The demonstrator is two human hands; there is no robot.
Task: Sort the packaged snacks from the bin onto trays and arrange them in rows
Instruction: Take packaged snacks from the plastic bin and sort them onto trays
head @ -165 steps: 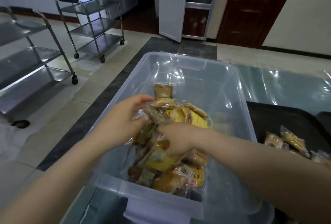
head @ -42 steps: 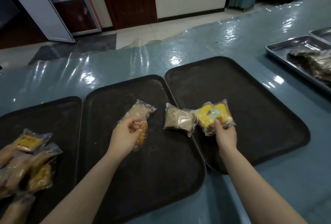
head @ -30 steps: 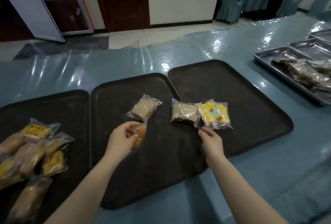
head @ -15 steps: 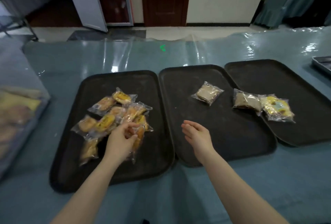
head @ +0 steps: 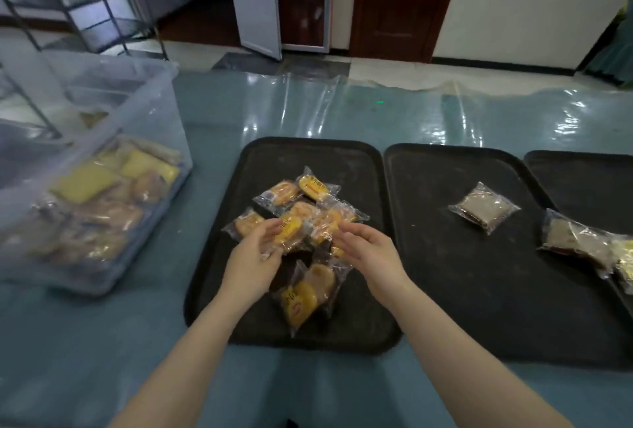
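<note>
Blue-green surface point(head: 102, 342) under glossy plastic film, three dark trays side by side, and I'm leaning over the nearest one. My left hand point(head: 251, 263) and right hand point(head: 371, 253) hover at the near edge of the snack pile point(head: 301, 218) on the first tray point(head: 219, 307), both grips open. Left fingers look to be brushing a yellow packet; I can't tell whether the right hand makes contact. Just below my hands lies one stray cake packet point(head: 308, 290).

Sorting seems partly done here, arranging hardly begun: this heap needs spreading into rows. Next call, I'd say, is to pinch one wrapper at a time and lay it flat, starting at a tray corner.

Right of my grip, the second tray point(head: 445, 290) carries a lone brown packet point(head: 483, 210); further right, two more packets point(head: 582, 242) straddle onto the third tray point(head: 589, 181), cut off by the frame. Left and beyond, the clear bin point(head: 150, 102) holds plenty more, blurred through its wall. Labels unreadable.
</note>
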